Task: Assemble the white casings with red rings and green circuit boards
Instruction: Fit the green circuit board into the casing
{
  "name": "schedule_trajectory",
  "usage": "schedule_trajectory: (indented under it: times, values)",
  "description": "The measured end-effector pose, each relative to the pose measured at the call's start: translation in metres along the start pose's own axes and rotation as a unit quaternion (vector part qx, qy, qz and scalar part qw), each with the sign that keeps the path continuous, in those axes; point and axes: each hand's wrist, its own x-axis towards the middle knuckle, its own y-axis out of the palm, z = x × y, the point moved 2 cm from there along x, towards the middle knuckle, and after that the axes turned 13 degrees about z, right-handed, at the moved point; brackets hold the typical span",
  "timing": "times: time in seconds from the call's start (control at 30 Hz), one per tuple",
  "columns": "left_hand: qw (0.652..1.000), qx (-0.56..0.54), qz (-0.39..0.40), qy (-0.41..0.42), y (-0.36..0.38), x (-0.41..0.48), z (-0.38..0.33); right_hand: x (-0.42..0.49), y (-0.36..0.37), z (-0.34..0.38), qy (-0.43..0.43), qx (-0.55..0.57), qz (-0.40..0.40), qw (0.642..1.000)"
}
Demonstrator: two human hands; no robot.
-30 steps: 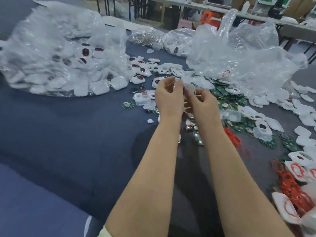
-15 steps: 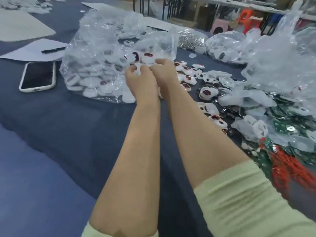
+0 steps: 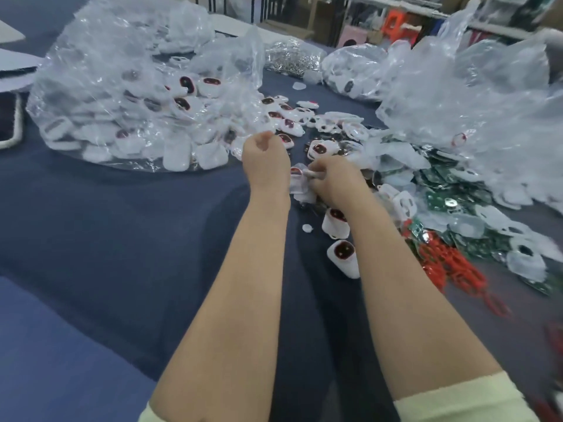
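Head view: right hand (image 3: 335, 181) low over the table (image 3: 122, 239), fingers (image 3: 316, 174) curled and gripping a white casing (image 3: 300, 185), red showing at its top edge. Left hand (image 3: 265, 158) just left of it, touching or nearly so, fingers clenched inward. Palm side is hidden, so can't tell if it holds anything. Two closed casings (image 3: 343, 257) lie near side of the right fingers, beside the forearm. Green boards (image 3: 451, 194) right of the fingers, red rings (image 3: 447, 266) right and nearer. Bag (image 3: 115, 95) of casings left and beyond the left fingers; loose casings (image 3: 288, 124) just beyond them.
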Motion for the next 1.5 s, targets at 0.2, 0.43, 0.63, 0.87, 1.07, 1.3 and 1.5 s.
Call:
schedule_trajectory:
  times: [0.2,0.43,0.63,0.87,1.07,1.3,1.5]
  values:
    - [1.000,0.013,0.008,0.005,0.002,-0.008,0.008,-0.015,-0.006,-0.015,-0.068,0.206,-0.095,0.972]
    - [0.993,0.047,0.101,-0.024,0.026,-0.027,0.017,-0.047,-0.020,-0.037,-0.101,0.482,-0.088,0.866]
    - [0.980,0.098,0.172,-0.031,0.052,-0.049,0.028,-0.073,-0.028,-0.060,-0.090,0.551,-0.086,0.825]
    - [0.995,0.098,0.019,0.019,0.018,-0.031,0.027,-0.070,-0.024,-0.058,0.005,0.293,-0.108,0.950]
    - [0.983,0.166,-0.058,0.044,-0.007,-0.023,0.026,-0.061,-0.006,-0.042,0.050,0.073,-0.019,0.996]
    - [0.959,0.252,-0.066,0.113,0.001,-0.030,0.025,-0.049,-0.006,-0.028,0.050,0.100,0.021,0.994]
    - [0.935,0.319,0.017,0.153,0.015,-0.035,0.026,-0.048,-0.004,-0.025,-0.024,0.204,-0.036,0.978]
